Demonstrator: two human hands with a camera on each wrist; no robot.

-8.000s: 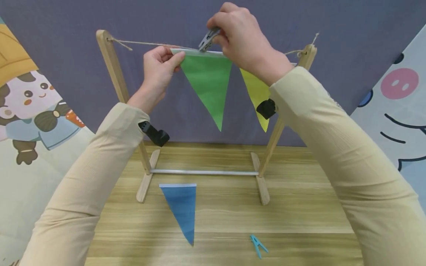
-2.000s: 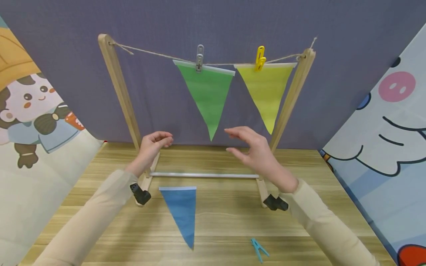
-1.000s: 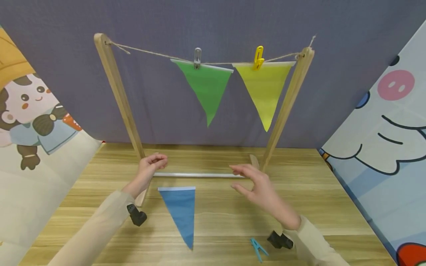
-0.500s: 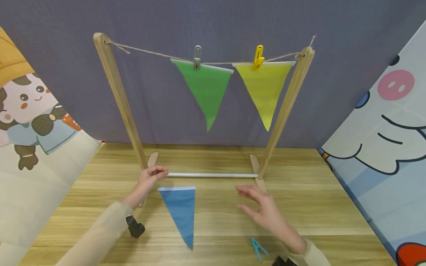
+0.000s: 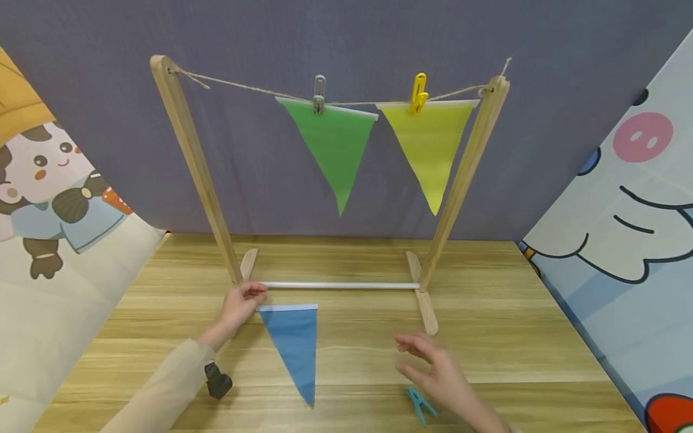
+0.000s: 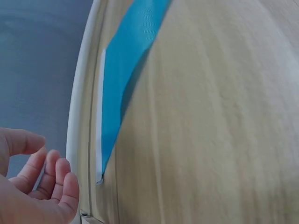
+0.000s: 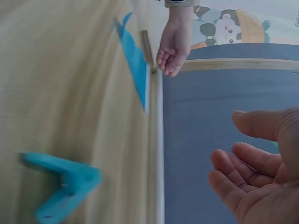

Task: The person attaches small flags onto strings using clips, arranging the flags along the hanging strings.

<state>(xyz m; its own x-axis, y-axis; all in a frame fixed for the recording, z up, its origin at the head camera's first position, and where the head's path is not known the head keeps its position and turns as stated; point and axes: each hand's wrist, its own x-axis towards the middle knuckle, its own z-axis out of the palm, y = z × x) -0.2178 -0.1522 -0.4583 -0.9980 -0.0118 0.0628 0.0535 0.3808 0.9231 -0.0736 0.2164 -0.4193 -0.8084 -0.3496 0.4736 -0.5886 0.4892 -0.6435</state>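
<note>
A blue pennant (image 5: 295, 349) with a white top edge lies flat on the wooden table. Just off its upper left corner is my left hand (image 5: 238, 305); its fingers are loosely bent, with nothing between them in the left wrist view. My right hand (image 5: 441, 376) hovers near a blue clothespin (image 7: 77, 184) on the table, thumb apart from the fingers and nothing held. On the string above, a grey clothespin (image 5: 319, 99) clips a green pennant (image 5: 335, 144), which tilts down to the right. A yellow clothespin (image 5: 419, 96) clips a yellow pennant (image 5: 433, 144) beside it.
A wooden frame has a left post (image 5: 195, 162), a right post (image 5: 465, 174) and a white crossbar (image 5: 341, 285) low between them. A thin string (image 5: 238, 84) is tied across the top. Behind stands a grey-blue panel (image 5: 303, 36), with cartoon-printed panels either side.
Earlier, my right hand held the grey clothespin at the string while my left held the green pennant. Both are let go and hang clipped; my hands have dropped toward the table.
</note>
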